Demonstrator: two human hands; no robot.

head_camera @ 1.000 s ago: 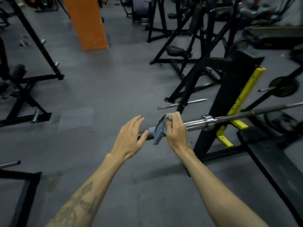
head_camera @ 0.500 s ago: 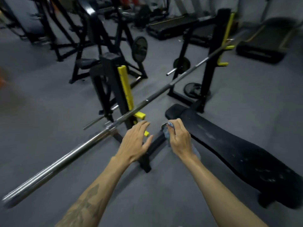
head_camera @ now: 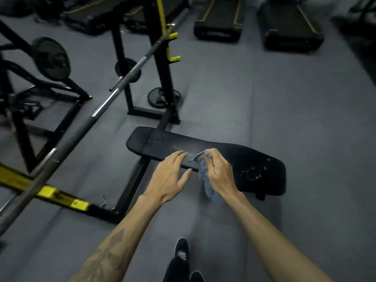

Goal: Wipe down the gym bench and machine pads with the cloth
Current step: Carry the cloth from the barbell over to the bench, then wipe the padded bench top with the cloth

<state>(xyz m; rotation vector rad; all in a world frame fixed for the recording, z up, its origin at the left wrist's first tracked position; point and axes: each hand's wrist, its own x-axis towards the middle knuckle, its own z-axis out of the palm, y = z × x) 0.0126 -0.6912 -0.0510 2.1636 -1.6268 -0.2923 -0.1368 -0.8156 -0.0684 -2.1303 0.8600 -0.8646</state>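
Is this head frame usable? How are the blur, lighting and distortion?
Head view: dim, flat light with dark corners; motion blur smears the barbell and the rack at left, while the hands, left hand and right hand, the cloth and the bench stay fairly sharp. Wide-angle bending shows at the edges; small glints on the barbell only. Usable.

No text, label, brand, number or sign can be read anywhere in the view. The shoe [head_camera: 181, 249] bears a pale mark on top, too blurred to make out. The yellow strips on the rack [head_camera: 162, 21] carry no legible markings, and the treadmills [head_camera: 218, 19] show only plain yellow edge lines. The white specks on the bench pad [head_camera: 254, 171] are wear, not lettering.
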